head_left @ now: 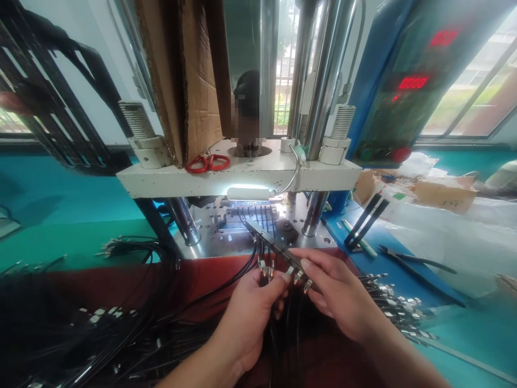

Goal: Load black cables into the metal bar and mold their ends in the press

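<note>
My left hand (252,307) is closed, its thumb and fingers pinching black cables with metal connectors (264,265) at their ends. In my right hand (343,288) is a long dark metal strip (278,248), slanting up and left toward the press. Several small metal connectors (298,276) sit along the near edge of this strip, and their cables hang down between my hands. The left fingertips are at or very near the strip; whether they touch it I cannot tell. Beyond the strip's far tip lies the press's lower plate (234,245), with a mould block (238,220) on it.
Above the plate is a white press platen (242,180) with a lamp (247,193) and red-handled scissors (208,163). Black cables (133,323) pile at left; more connector ends (399,307) lie right. Pliers (416,260) rest on a blue board (371,264). A control box (404,108) stands right.
</note>
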The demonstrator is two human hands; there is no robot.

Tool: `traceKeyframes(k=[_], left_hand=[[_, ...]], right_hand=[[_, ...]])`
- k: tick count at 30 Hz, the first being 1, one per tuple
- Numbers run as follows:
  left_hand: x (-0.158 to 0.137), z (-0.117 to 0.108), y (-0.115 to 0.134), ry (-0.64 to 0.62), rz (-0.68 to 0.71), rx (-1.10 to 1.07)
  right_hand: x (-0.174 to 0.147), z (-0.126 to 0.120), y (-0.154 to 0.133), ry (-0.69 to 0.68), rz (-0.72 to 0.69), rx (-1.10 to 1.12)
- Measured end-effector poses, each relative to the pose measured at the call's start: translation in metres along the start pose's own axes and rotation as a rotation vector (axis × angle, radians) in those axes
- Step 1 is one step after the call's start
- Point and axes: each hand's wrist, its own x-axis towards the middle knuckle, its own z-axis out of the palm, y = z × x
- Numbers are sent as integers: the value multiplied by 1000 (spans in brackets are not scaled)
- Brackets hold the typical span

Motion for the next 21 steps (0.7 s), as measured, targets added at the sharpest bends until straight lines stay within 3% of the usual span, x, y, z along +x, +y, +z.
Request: traceKeyframes(k=[6, 15, 21], left_hand=[[-3, 3, 0, 21, 14, -8], [-2, 2, -3, 48, 21, -19], [-4, -4, 0, -15, 26, -40]], right_hand=[[-1, 1, 0, 16, 4, -82], [-1, 1, 5, -11, -120, -303], [0, -2, 3, -10, -29, -158]])
